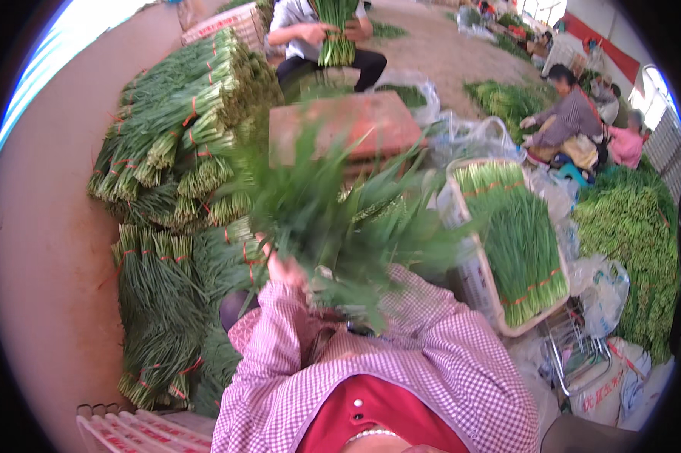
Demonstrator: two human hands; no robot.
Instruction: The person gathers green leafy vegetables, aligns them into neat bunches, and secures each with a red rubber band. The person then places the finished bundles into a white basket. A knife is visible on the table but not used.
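Observation:
A loose bunch of long green leafy stalks point(340, 226), blurred by motion, spreads out in front of my chest. My left hand point(286, 269) is at the bunch's left edge, partly covered by leaves, and its grip cannot be made out. My right hand is hidden behind the leaves; only its checked sleeve shows. Beyond the bunch is a low reddish table point(346, 122). To the left lie stacked bundles of green stalks point(159, 136) tied with red bands, and further bundles point(159, 306) lie below them.
A pale plastic crate point(507, 328) of banded green stalks stands at the right, with plastic bags point(604, 289) and a metal-framed stool point(581, 362) beside it. Another person point(317, 34) sits opposite holding a bunch. More people work at the upper right near heaps of greens point(623, 243). White crates point(142, 433) stand lower left.

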